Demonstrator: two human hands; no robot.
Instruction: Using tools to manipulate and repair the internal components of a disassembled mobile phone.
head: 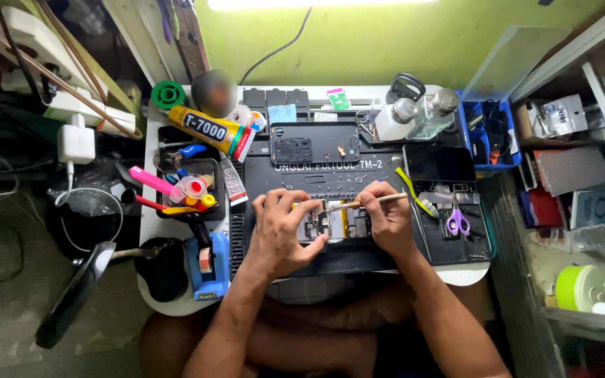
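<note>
Left hand (281,231) pins opened phone (330,224) at mat's (386,255) 6 o'clock; right hand (385,217) pinches brush (365,202), bristles toward 9 o'clock; best light short strokes, phone kept flat; scissors (458,218) at 3 o'clock.

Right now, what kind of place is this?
Most likely a small phone repair bench. The hands work on an opened phone with a small brush on a black repair mat. A glue tube and purple scissors lie nearby.
</note>
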